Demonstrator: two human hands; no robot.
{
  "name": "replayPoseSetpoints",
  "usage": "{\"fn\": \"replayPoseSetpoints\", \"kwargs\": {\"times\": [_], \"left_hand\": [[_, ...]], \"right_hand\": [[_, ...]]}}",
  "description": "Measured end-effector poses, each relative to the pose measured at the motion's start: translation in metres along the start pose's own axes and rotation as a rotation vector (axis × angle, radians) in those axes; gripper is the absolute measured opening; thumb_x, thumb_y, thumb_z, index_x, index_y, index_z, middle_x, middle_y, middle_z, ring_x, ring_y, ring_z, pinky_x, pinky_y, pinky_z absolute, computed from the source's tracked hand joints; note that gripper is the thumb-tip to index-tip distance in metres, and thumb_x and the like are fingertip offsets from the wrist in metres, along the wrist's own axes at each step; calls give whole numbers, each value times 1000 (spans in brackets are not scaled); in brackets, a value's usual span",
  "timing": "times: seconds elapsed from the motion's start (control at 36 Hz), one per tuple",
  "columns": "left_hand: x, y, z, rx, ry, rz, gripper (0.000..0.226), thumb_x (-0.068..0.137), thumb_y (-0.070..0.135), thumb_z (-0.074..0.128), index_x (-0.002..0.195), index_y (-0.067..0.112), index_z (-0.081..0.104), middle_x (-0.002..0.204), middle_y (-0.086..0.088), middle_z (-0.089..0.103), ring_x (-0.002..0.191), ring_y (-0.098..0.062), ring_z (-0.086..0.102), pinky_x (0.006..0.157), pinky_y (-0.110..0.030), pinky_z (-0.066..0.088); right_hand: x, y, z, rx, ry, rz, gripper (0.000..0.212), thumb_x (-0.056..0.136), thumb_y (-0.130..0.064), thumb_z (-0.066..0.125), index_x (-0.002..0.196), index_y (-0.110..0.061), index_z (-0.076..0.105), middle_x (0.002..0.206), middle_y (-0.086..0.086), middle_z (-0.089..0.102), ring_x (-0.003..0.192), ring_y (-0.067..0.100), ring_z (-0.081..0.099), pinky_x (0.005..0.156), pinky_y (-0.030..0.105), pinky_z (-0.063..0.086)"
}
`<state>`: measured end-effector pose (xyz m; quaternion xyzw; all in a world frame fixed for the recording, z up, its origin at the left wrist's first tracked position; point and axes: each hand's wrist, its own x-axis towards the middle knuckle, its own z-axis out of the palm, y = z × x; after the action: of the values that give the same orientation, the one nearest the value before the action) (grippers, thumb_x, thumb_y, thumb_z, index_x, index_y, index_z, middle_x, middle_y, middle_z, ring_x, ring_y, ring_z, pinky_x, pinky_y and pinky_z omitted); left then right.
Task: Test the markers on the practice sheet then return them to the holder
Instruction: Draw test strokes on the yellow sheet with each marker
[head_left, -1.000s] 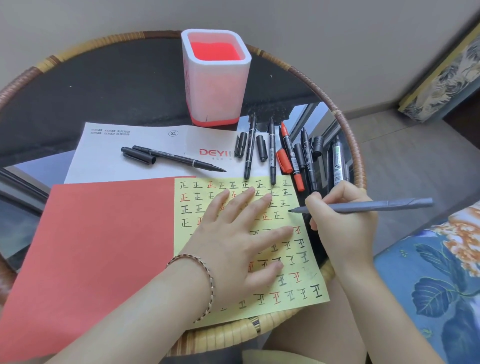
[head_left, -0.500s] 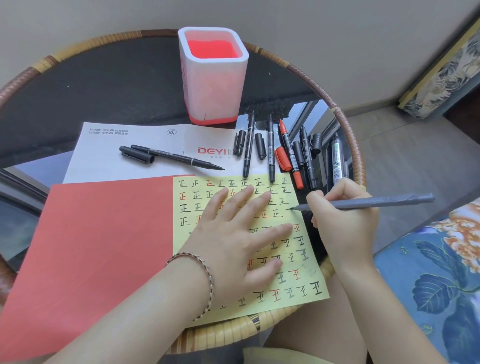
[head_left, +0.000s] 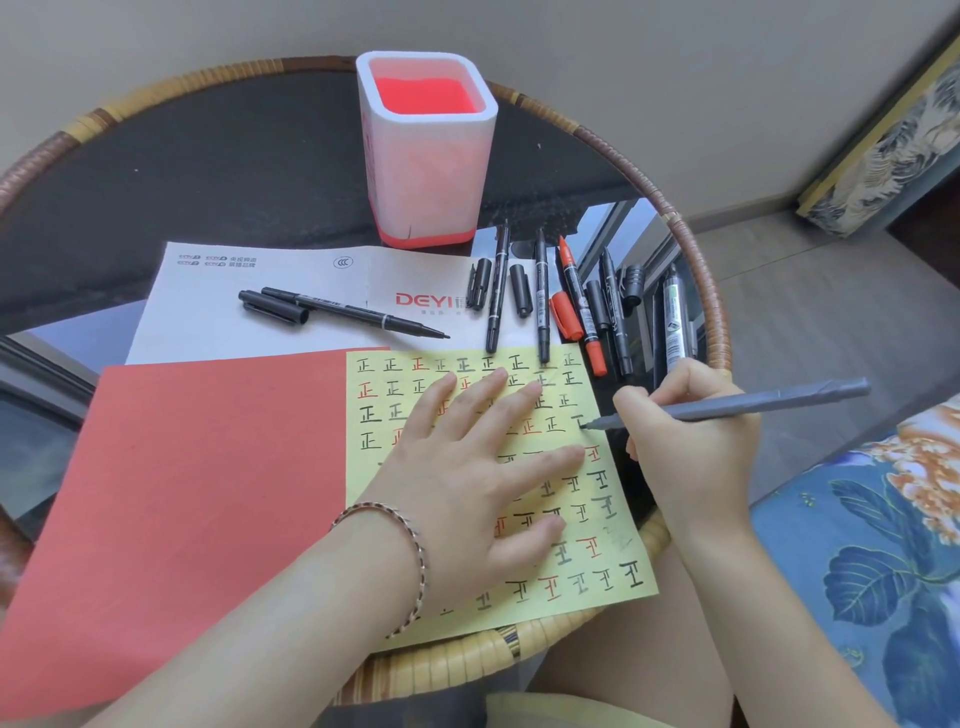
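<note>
One grey marker (head_left: 753, 405), pinched in the right hand (head_left: 691, 431), is marking the sheet (head_left: 597, 519) at the table's right edge. Left hand (head_left: 467, 467) lies flat, holding nothing. Next: cap it, then the holder (head_left: 426, 156).

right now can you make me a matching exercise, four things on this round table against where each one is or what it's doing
Things:
1. grey marker
2. pink and white square holder
3. uncapped red marker
4. left hand

Places or states:
A. lying in the row of pens above the yellow sheet
B. pressed flat on the yellow practice sheet
C. standing empty at the table's far side
D. held in the right hand, tip on the sheet

Pairs: 1-D, 2-C, 3-A, 4-B
</note>
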<state>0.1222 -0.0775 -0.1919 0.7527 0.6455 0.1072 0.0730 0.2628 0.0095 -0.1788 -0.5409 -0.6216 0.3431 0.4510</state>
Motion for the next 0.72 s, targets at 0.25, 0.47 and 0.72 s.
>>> {"fn": "replayPoseSetpoints", "kwargs": {"times": [0.25, 0.47, 0.72], "left_hand": [[0, 0, 0, 0, 2, -1, 45, 78, 58, 36, 120, 49, 49, 138, -3, 48, 130, -29, 40, 102, -45, 16], [0, 0, 0, -11, 9, 3, 44, 78, 57, 36, 118, 48, 51, 137, -4, 49, 129, -30, 41, 101, -45, 17], [0, 0, 0, -10, 6, 3, 44, 78, 57, 36, 119, 48, 49, 138, -4, 48, 130, -29, 39, 101, -46, 17]], "right_hand": [[0, 0, 0, -15, -2, -21, 25, 63, -9, 56, 52, 1, 35, 52, 31, 44, 49, 32, 43, 52, 29, 37], [-1, -2, 0, 15, 11, 9, 25, 61, -10, 54, 51, -1, 33, 53, 35, 42, 49, 25, 38, 52, 29, 34], [0, 1, 0, -30, -37, -31, 28, 67, -4, 58, 50, 1, 36, 52, 32, 45, 48, 17, 40, 49, 21, 37]]}}
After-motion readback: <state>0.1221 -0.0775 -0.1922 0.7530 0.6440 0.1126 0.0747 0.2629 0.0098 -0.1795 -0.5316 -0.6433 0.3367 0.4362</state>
